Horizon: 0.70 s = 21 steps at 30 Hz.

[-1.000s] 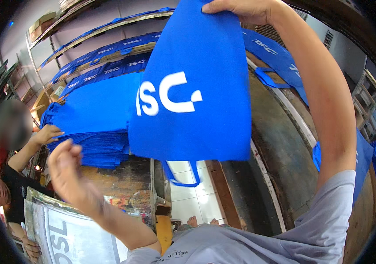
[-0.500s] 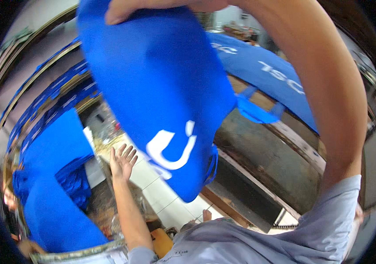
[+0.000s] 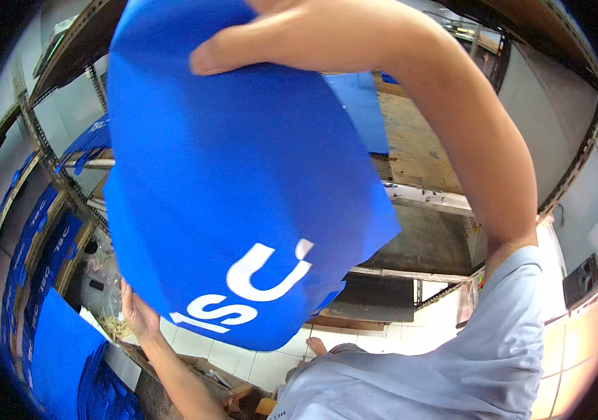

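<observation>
A large blue cloth bag (image 3: 243, 175) with white printed lettering hangs in front of me and fills the middle of the view. Up at its top, my right hand (image 3: 299, 35) grips it, thumb pressed on the near face and the other fingers largely out of sight. My left hand (image 3: 139, 313) is at the bag's lower left edge with its visible fingers stretched upward. The bag's edge partly covers that hand, so whether it touches the cloth is unclear.
Shelves with blue printed bags (image 3: 50, 245) stand on the left. More blue cloth (image 3: 64, 357) is piled at lower left. Behind the held bag, another blue piece (image 3: 362, 112) lies on a wooden rack shelf (image 3: 418, 147). White floor tiles (image 3: 232, 357) show below.
The view has swung to the right. My right hand still holds the bag, which now shows more of its lettering. My left hand has come from apart to the bag's lower left edge.
</observation>
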Tool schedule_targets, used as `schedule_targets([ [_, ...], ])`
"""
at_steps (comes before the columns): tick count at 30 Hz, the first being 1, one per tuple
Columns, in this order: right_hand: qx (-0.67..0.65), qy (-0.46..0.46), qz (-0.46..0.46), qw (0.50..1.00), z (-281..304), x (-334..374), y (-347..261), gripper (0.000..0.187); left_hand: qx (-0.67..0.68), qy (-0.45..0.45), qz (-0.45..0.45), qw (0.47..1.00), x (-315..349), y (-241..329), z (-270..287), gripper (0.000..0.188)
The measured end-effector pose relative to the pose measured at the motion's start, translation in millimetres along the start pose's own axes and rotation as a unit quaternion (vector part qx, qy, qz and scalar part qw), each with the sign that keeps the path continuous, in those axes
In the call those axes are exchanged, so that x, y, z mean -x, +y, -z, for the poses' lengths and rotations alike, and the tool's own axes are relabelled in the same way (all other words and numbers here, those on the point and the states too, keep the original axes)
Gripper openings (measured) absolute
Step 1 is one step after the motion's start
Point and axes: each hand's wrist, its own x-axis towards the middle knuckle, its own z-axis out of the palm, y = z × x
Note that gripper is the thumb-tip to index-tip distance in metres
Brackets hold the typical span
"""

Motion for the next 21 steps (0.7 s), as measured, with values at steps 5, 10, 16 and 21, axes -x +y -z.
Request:
schedule_targets([
  [5, 0.004, 0.086, -0.216, 0.972, 24, 65, -7, 0.065, -0.05, -0.071, -0.065, 0.994, -2, 22, -65, 0.041],
  [10, -0.054, 0.274, -0.353, 0.893, 43, 179, 3, 0.074, -0.117, -0.148, -0.042, 0.981, -44, 23, -140, 0.04],
  [16, -0.033, 0.418, -0.506, 0.754, 69, 314, 16, 0.07, -0.208, -0.264, 0.075, 0.939, -102, -63, -303, 0.035],
  [21, -0.084, 0.394, -0.572, 0.714, 110, 415, 62, 0.052, -0.281, -0.29, 0.141, 0.904, -154, -134, -390, 0.027],
])
